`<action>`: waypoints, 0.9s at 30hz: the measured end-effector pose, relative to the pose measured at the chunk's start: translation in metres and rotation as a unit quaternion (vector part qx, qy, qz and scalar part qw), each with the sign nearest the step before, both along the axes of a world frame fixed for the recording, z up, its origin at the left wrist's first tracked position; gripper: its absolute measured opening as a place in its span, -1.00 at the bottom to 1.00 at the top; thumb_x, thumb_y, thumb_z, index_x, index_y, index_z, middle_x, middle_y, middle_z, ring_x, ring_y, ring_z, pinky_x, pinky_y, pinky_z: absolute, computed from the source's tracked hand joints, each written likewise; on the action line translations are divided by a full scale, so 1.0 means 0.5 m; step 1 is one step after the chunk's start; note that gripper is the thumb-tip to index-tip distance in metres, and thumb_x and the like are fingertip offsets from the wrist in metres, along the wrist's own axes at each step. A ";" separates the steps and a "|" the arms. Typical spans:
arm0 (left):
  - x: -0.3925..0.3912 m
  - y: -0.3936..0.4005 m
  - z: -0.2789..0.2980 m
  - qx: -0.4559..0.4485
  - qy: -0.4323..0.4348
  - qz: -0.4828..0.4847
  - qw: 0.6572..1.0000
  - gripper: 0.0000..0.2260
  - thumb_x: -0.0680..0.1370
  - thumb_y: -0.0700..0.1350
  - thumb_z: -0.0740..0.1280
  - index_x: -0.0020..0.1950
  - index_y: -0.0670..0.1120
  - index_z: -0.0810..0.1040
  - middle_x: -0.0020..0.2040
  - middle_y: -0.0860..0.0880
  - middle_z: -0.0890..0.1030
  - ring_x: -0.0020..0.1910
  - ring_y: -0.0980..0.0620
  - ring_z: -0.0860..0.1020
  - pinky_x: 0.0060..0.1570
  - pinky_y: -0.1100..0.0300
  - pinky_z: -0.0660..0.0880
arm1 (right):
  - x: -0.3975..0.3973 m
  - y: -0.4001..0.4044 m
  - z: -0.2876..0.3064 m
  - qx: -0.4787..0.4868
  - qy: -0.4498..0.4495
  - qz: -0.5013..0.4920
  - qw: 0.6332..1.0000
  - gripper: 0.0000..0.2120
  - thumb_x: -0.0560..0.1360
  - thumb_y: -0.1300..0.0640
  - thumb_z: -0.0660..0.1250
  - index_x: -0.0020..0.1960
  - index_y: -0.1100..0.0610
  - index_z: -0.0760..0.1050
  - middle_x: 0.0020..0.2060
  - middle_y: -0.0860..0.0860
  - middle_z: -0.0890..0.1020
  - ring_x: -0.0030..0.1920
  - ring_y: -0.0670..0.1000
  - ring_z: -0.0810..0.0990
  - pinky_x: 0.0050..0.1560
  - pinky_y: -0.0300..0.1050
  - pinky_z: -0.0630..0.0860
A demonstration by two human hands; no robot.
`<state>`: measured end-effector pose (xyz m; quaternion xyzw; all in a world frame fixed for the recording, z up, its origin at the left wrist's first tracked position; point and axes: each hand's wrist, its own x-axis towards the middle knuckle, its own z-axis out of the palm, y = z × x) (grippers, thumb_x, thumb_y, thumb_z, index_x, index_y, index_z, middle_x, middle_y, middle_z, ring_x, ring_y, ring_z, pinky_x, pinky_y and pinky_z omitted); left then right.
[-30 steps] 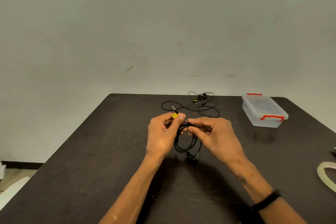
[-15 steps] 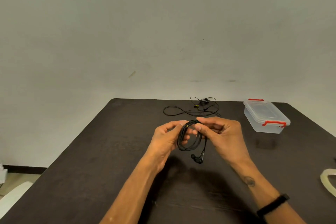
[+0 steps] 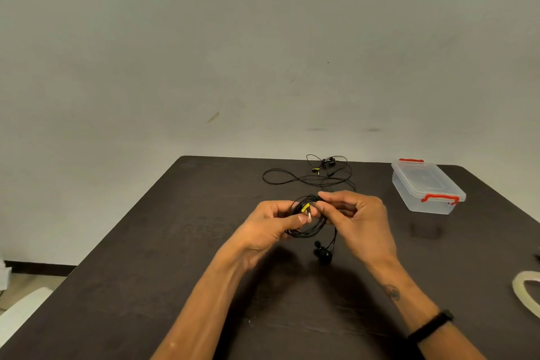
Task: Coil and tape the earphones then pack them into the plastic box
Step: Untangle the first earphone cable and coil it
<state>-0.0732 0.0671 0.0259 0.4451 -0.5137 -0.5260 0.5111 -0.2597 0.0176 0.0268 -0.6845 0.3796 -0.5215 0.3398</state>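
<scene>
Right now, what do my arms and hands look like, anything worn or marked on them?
Both forearms are bare, with no sleeves in view. The left hand has no rings or bands that show. The right hand also shows no rings; its forearm carries a small dark tattoo, and a black band wraps the wrist.

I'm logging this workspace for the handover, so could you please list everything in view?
coiled earphones: 1, black, yellow-tagged plug, held above table centre
loose earphones: 1, black, far table edge
plastic box: 1, clear, red latches, lid on, far right
tape roll: 1, translucent, right edge, cut off by the frame
table: 1, dark brown
wristband: 1, black, right wrist
hands: left hand and right hand, both gripping the coil
</scene>
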 end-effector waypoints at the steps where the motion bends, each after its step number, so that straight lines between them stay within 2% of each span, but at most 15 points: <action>1: -0.001 0.001 0.000 0.008 0.008 -0.004 1.000 -0.86 0.61 -0.25 0.42 0.13 -0.12 0.72 0.03 -0.07 0.72 0.00 0.06 0.61 0.08 0.12 0.45 | 0.000 -0.001 -0.002 0.003 0.001 0.005 1.000 -0.76 0.45 0.25 0.59 0.09 0.06 0.75 -0.08 -0.08 0.79 -0.04 -0.11 0.78 0.07 -0.12 0.69; 3: -0.005 0.000 0.000 -0.013 -0.011 0.022 1.000 -0.89 0.60 -0.22 0.44 0.11 -0.12 0.71 -0.04 -0.02 0.73 -0.03 0.07 0.61 0.09 0.06 0.48 | 0.001 -0.002 -0.003 0.016 0.002 0.019 1.000 -0.77 0.45 0.25 0.59 0.09 0.05 0.75 -0.09 -0.07 0.80 -0.05 -0.08 0.78 0.02 -0.11 0.70; 5: -0.005 -0.005 -0.001 -0.076 -0.087 0.091 0.989 -0.91 0.58 -0.16 0.50 0.07 -0.07 0.73 -0.08 0.05 0.74 -0.08 0.15 0.63 0.05 0.15 0.54 | 0.002 -0.001 -0.002 0.035 -0.002 0.040 0.999 -0.78 0.46 0.26 0.58 0.08 0.07 0.74 -0.13 -0.03 0.80 -0.09 -0.04 0.79 -0.05 -0.12 0.70; 8: 0.000 -0.008 0.000 -0.138 -0.165 0.210 0.954 -0.77 0.48 -0.05 0.60 0.10 0.10 0.69 -0.06 0.09 0.74 -0.05 0.18 0.68 0.00 0.27 0.59 | 0.002 -0.001 0.001 0.064 -0.008 0.062 0.996 -0.81 0.49 0.29 0.55 0.10 0.18 0.72 -0.19 0.07 0.79 -0.14 0.04 0.80 -0.11 -0.14 0.68; 9: 0.001 -0.006 0.001 -0.158 -0.179 0.229 0.944 -0.75 0.46 -0.04 0.61 0.10 0.12 0.68 -0.07 0.10 0.74 -0.05 0.18 0.68 -0.01 0.30 0.59 | 0.001 -0.001 0.002 0.071 -0.006 0.066 0.995 -0.81 0.50 0.29 0.54 0.11 0.20 0.72 -0.20 0.09 0.79 -0.15 0.06 0.80 -0.12 -0.14 0.69; 12: -0.002 0.001 0.007 -0.211 -0.218 0.219 0.927 -0.87 0.53 -0.05 0.56 0.07 0.04 0.75 -0.08 0.14 0.75 -0.05 0.21 0.70 0.02 0.34 0.58 | -0.003 0.003 0.007 0.078 -0.001 0.076 0.994 -0.81 0.50 0.28 0.54 0.11 0.20 0.72 -0.20 0.10 0.79 -0.14 0.07 0.80 -0.12 -0.16 0.70; 14: -0.006 0.000 0.008 -0.183 -0.190 0.222 0.938 -0.91 0.54 -0.07 0.54 0.04 -0.01 0.77 -0.11 0.10 0.77 -0.08 0.19 0.72 0.03 0.29 0.61 | -0.003 0.009 0.013 0.085 -0.020 0.082 0.993 -0.80 0.49 0.27 0.55 0.12 0.20 0.71 -0.17 0.11 0.79 -0.14 0.07 0.80 -0.13 -0.16 0.69; 17: -0.007 -0.005 0.005 -0.118 -0.071 0.226 0.964 -0.95 0.54 -0.10 0.55 -0.02 -0.05 0.76 -0.14 -0.04 0.78 -0.15 0.03 0.74 0.04 0.11 0.67 | -0.001 0.017 0.021 0.125 -0.076 0.095 0.985 -0.73 0.50 0.24 0.54 0.19 0.17 0.66 -0.10 0.13 0.79 -0.12 0.07 0.79 -0.10 -0.10 0.71; 20: -0.008 -0.003 0.011 -0.097 0.032 0.264 0.959 -0.95 0.53 -0.15 0.55 -0.02 -0.10 0.75 -0.15 -0.11 0.78 -0.19 0.03 0.72 0.00 0.12 0.67 | 0.004 0.023 0.025 0.215 -0.144 0.148 0.955 -0.61 0.47 0.25 0.53 0.27 0.19 0.56 -0.01 0.24 0.77 -0.16 0.10 0.75 -0.06 0.00 0.72; 22: -0.009 -0.005 0.009 -0.099 0.052 0.294 0.949 -0.91 0.52 -0.14 0.56 0.00 -0.11 0.76 -0.13 -0.10 0.78 -0.16 0.00 0.74 0.02 0.09 0.67 | 0.006 0.027 0.022 0.255 -0.158 0.168 0.939 -0.55 0.40 0.21 0.56 0.23 0.20 0.51 -0.01 0.29 0.75 -0.15 0.15 0.74 -0.06 0.01 0.71; 24: -0.014 -0.004 0.010 -0.102 0.060 0.318 0.941 -0.89 0.51 -0.13 0.57 0.01 -0.09 0.77 -0.12 -0.06 0.78 -0.12 -0.03 0.75 0.04 0.09 0.67 | 0.009 0.028 0.018 0.257 -0.162 0.163 0.939 -0.64 0.41 0.23 0.56 0.15 0.23 0.52 -0.09 0.28 0.74 -0.14 0.15 0.74 -0.06 -0.04 0.70; 27: -0.023 -0.001 0.014 -0.105 0.093 0.333 0.932 -0.90 0.50 -0.16 0.57 0.00 -0.09 0.77 -0.11 -0.04 0.79 -0.05 0.01 0.76 0.04 0.22 0.64 | 0.010 0.023 0.011 0.219 -0.138 0.109 0.960 -0.81 0.47 0.31 0.54 0.03 0.27 0.60 -0.16 0.23 0.75 -0.13 0.11 0.75 0.00 -0.04 0.68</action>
